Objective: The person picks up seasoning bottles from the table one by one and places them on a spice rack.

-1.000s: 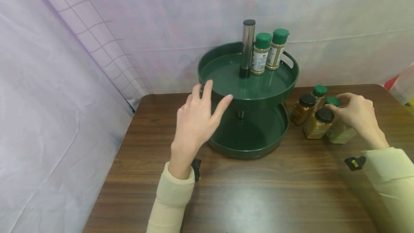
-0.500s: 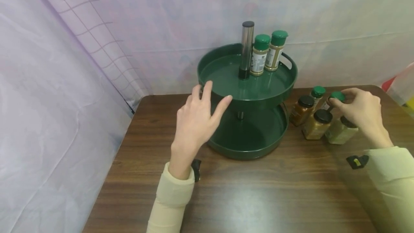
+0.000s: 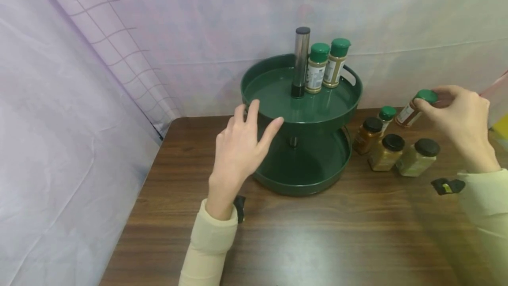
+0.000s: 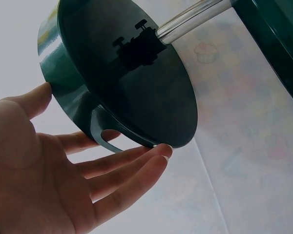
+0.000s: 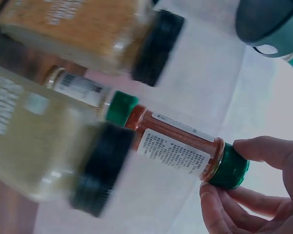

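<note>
My right hand [image 3: 462, 120] pinches a spice bottle by its green cap, thumb on one side and fingers on the other. The bottle [image 5: 176, 144] holds reddish-brown spice, bears white labels and tilts in the head view. My left hand [image 3: 238, 147], fingers spread and fairly straight, touches the side of the upper tray of a green two-tier turntable [image 3: 274, 85]. In the left wrist view its thumb and fingertips lie along the tray wall [image 4: 71, 83], by the handle slot. Two green-capped spice bottles, one nearer [image 3: 315, 72] and one farther [image 3: 335, 67], stand on the upper tray beside the metal post [image 3: 301, 58].
Right of the turntable stand an orange-brown jar [image 3: 366, 138], a tan jar [image 3: 384, 156] and a pale green jar [image 3: 414, 160], all black-lidded. Behind them is another green-capped bottle [image 3: 386, 117]. The lower tray [image 3: 301, 189] rests on the wooden table [image 3: 317, 237]. A cloth hangs behind.
My right hand has lifted the green-capped bottle up and to the right, from behind the pale green jar. That jar's lid now shows fully. My left hand has hardly moved.
</note>
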`<state>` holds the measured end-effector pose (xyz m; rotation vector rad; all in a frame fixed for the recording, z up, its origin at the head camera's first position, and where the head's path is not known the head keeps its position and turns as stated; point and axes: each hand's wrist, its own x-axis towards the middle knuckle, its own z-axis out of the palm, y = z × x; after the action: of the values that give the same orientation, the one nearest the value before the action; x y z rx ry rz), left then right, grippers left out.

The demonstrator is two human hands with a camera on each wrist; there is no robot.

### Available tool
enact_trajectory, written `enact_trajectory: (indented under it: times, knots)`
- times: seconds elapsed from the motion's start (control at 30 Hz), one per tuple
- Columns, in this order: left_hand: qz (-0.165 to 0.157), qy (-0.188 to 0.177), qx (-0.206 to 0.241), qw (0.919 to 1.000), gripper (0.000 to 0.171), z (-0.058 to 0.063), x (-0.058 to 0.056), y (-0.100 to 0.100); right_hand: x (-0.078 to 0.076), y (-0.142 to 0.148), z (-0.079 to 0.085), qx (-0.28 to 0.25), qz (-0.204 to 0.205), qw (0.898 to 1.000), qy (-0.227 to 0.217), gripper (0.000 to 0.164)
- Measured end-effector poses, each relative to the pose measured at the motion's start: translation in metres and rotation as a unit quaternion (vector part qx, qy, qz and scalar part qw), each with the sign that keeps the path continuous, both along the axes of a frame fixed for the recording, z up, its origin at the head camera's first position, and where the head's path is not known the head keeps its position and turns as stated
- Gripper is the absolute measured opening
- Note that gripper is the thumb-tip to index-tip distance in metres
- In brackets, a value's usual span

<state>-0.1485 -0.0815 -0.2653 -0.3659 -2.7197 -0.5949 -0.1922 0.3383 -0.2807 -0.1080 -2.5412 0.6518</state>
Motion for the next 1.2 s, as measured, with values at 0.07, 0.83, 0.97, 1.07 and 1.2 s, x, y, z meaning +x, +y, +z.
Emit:
enact_trajectory:
  times: [0.07, 0.83, 0.97, 1.07, 1.2]
  knots:
    - [0.0, 0.001, 0.001, 1.0, 0.078, 0.0, 0.0, 0.0, 0.001, -0.003, 0.007, -0.003, -0.001, 1.0, 0.006, 0.052]
    - [0.0, -0.006, -0.002, 1.0, 0.079, 0.002, -0.001, 0.0, 0.001, -0.047, 0.08, -0.031, 0.017, 0.995, 0.096, 0.052]
    - [-0.001, -0.011, -0.002, 0.9999, 0.079, 0.003, 0.0, 0.0, 0.001, -0.056, 0.093, -0.05, 0.01, 0.995, 0.086, 0.055]
    - [0.0, -0.01, -0.003, 0.9999, 0.079, 0.002, 0.0, 0.0, 0.001, -0.064, 0.101, -0.062, 0.016, 0.994, 0.091, 0.054]
    - [0.0, -0.011, -0.003, 0.9999, 0.079, 0.002, 0.0, 0.0, -0.001, -0.073, 0.108, -0.063, 0.038, 0.99, 0.122, 0.051]
